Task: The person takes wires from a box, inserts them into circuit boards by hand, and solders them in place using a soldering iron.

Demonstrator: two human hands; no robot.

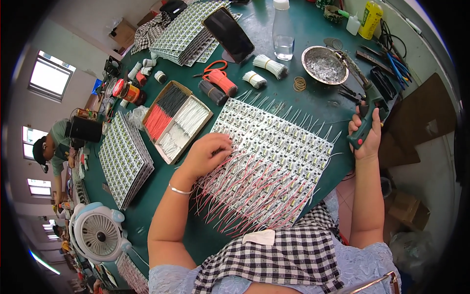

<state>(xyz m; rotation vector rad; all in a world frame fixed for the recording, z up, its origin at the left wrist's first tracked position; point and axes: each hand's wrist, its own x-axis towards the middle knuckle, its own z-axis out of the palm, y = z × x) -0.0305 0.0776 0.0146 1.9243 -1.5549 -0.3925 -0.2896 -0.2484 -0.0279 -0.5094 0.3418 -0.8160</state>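
A panel of white circuit boards (274, 152) lies on the green table in front of me. Red and white wires (240, 191) stand out thickly from its near part, and white wires stick up along its far edge. My left hand (211, 153) rests over the panel's left side, fingers curled and pinched together; whatever is between them is too small to make out. At the right, clear of the panel, my right hand (367, 132) grips a green-handled soldering gun (363, 128). Its front end points toward a round metal bowl (325, 65) of silvery scraps.
An open box (177, 120) holds sorted black, red and white wires. Beyond lie wire bundles (270, 66), orange scissors (215, 67), a phone (228, 34) and a bottle (283, 32). Stacked panels (126, 159) and a fan (99, 235) stand left; pliers (397, 68) lie right.
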